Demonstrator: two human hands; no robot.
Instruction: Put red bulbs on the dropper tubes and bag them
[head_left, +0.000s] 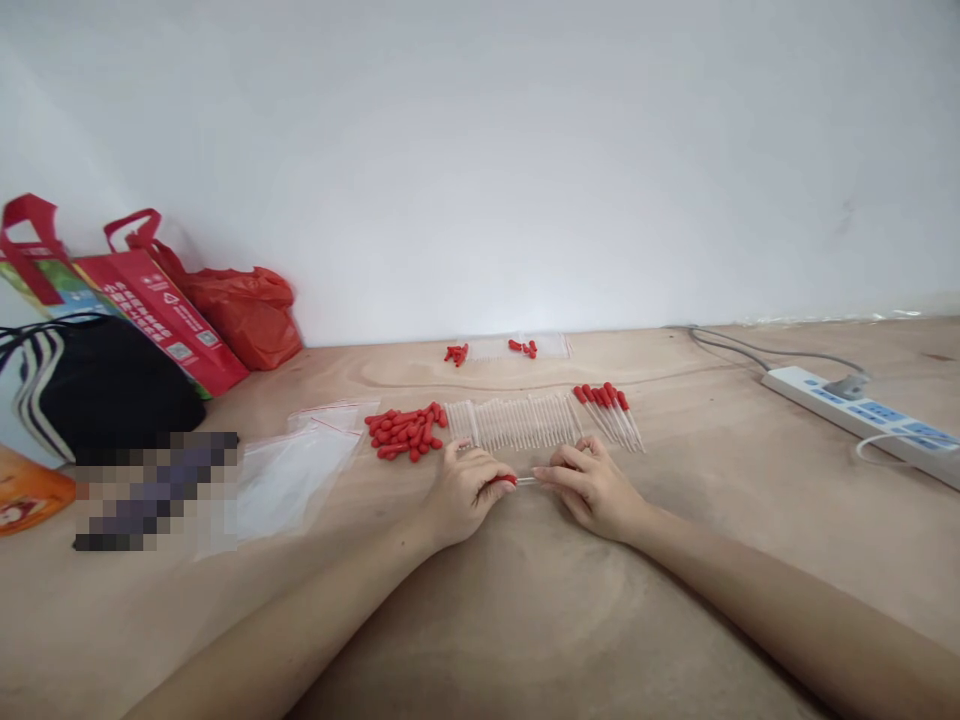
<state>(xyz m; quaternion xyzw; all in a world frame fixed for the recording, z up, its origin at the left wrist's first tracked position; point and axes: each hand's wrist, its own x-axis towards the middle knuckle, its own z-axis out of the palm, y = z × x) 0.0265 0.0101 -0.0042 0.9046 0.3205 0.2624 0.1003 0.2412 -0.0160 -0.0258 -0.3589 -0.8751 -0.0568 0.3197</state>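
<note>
My left hand [474, 492] is closed on a red rubber dropper bulb [507, 480]. Between the hands runs a thin glass dropper tube [526, 481], its left end at the bulb's mouth. The fingers of my right hand [589, 488] pinch this tube; its far end is hidden by them. Just beyond the hands lies a row of bare glass tubes [517, 422], side by side. A pile of loose red bulbs [405, 432] sits to their left. On the right, several droppers with red bulbs fitted [609, 412] lie fanned out.
Clear zip bags [300, 470] lie left of the bulb pile. Bagged droppers with red ends [523, 347] rest near the wall. A white power strip [862, 415] with cords is at right. Shopping bags [161, 310], a black drawstring bag [124, 390] and a blurred-out item [157, 492] occupy the left.
</note>
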